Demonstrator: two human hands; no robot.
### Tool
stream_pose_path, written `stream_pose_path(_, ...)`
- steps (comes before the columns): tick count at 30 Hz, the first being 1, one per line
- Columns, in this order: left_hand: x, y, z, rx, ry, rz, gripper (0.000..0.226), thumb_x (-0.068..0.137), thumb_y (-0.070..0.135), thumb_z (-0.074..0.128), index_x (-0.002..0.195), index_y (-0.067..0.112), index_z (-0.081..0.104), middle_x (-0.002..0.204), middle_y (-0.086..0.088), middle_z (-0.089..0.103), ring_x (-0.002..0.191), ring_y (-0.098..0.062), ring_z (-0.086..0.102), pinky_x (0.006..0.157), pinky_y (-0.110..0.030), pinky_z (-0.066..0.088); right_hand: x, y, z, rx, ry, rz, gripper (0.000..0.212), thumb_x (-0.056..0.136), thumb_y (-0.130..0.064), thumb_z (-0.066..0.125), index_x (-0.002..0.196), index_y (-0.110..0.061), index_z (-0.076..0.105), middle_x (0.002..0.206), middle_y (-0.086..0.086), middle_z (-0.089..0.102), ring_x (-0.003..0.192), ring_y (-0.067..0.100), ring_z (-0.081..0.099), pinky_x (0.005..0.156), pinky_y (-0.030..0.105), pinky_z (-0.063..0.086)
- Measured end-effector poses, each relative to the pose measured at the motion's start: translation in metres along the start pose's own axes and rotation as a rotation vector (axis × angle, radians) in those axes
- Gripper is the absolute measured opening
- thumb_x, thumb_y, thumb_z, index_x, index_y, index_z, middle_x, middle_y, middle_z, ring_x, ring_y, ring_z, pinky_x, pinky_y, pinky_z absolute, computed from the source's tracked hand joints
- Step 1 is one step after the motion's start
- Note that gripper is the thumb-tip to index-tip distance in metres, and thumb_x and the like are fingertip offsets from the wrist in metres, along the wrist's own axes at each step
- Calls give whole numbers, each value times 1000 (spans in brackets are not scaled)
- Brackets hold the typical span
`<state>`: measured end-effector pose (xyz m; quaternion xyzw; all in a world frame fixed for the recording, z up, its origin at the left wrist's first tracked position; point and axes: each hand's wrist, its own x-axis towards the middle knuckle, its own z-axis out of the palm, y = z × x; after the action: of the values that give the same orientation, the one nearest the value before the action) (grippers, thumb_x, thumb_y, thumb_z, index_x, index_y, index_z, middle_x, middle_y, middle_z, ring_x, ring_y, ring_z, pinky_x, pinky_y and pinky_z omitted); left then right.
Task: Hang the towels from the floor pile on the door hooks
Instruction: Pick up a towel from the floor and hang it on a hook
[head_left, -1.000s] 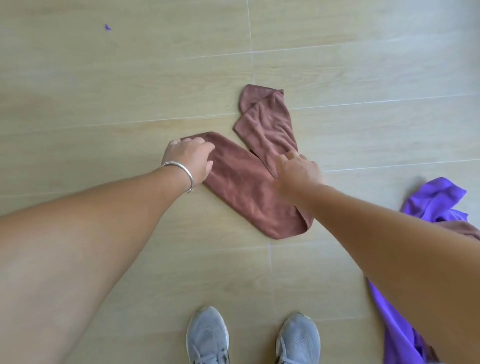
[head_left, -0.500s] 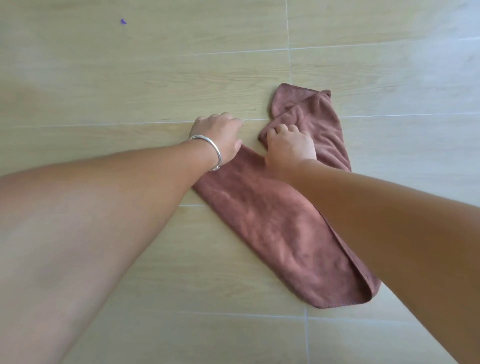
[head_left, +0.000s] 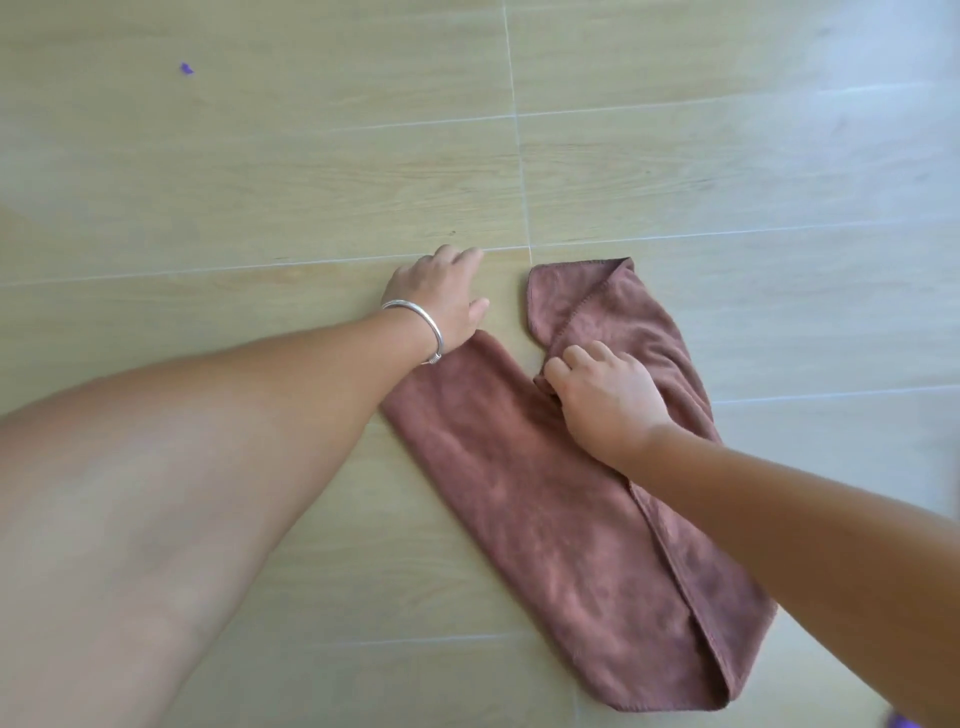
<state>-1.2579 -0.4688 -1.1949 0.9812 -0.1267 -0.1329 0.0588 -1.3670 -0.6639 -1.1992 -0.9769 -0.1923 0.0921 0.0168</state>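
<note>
On the pale wood-look floor (head_left: 675, 156), a brown towel (head_left: 545, 519) folded lengthwise, running from centre towards 5 o'clock, far end doubled over. Right hand (head_left: 605, 397) knuckles-up on the fold, fingers (head_left: 576, 358) curled into the cloth, apparently gripping it. Left hand (head_left: 441, 299) at 11 o'clock of that, silver bangle (head_left: 418, 325) on wrist, fingers spread loose on the floor, heel of hand meeting the towel's corner. Small purple scrap (head_left: 186, 68) far off at 10 o'clock.
</note>
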Motion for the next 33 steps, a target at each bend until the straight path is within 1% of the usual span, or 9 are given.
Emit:
stream_pose_path(5, 18, 56, 12, -26, -107, 53, 60, 85, 60, 53, 131, 22, 50, 140, -2, 43, 129, -25, 42, 102, -42, 35, -34, 15, 1, 87, 22, 76, 34, 99, -36, 30, 89, -13, 54, 89, 7, 59, 87, 30, 56, 68, 40, 43)
stream_pose_path(8, 23, 84, 19, -33, -117, 70, 59, 82, 61, 59, 126, 23, 53, 136, -1, 43, 127, -25, 43, 101, -41, 35, -48, 20, -8, 135, -16, 54, 39, 87, -37, 20, 92, -14, 52, 92, 6, 60, 89, 30, 58, 71, 39, 45)
stream_pose_path(11, 26, 107, 21, -32, -101, 83, 55, 79, 53, 68, 123, 24, 52, 134, -2, 43, 124, -24, 44, 101, -40, 37, -66, 27, -19, 184, 16, 22, 13, 84, -22, 46, 89, -13, 54, 86, 6, 61, 82, 31, 60, 67, 39, 47)
stream_pose_path(16, 28, 138, 14, 78, -154, 98, 38, 82, 35, 70, 116, 20, 60, 131, -4, 45, 121, -25, 48, 99, -42, 42, -91, 45, -38, 147, -40, 27, 12, 79, -19, 51, 88, -11, 54, 81, 8, 61, 78, 33, 60, 69, 41, 49)
stream_pose_path(20, 22, 137, -4, 130, -176, 97, 24, 82, 11, 59, 104, 20, 61, 112, -3, 61, 99, -28, 60, 75, -33, 44, -105, 62, -58, 96, 14, 80, 12, 70, -13, 59, 80, -15, 53, 77, 5, 61, 74, 32, 60, 58, 34, 42)
stream_pose_path(23, 19, 118, -34, 140, -169, 93, 33, 79, 3, 56, 107, 21, 54, 104, -2, 65, 84, -27, 58, 70, -32, 45, -104, 78, -79, 60, -29, 169, 13, 76, -14, 52, 84, -21, 45, 85, 2, 60, 81, 30, 60, 62, 31, 33)
stream_pose_path(26, 16, 90, -88, 219, -191, 49, 38, 80, 4, 55, 113, 23, 62, 109, -2, 66, 95, -27, 63, 73, -31, 49, -92, 96, -113, 52, -45, 294, 10, 84, -12, 50, 88, -21, 51, 90, -1, 60, 89, 26, 59, 63, 29, 34)
stream_pose_path(30, 3, 48, -180, 279, -166, -41, 24, 82, 7, 52, 93, 19, 70, 79, -1, 61, 77, -28, 59, 63, -29, 44, -68, 112, -185, 46, -62, 447, 16, 90, -20, 52, 93, -22, 67, 93, 2, 59, 92, 28, 61, 66, 26, 36)
stream_pose_path(33, -21, 19, -255, 292, -107, -107, 17, 89, 14, 53, 88, 17, 69, 78, -4, 61, 74, -29, 59, 63, -29, 44, -48, 107, -259, 48, -19, 489, 20, 94, -27, 51, 93, -20, 70, 95, 5, 59, 93, 30, 61, 68, 28, 35)
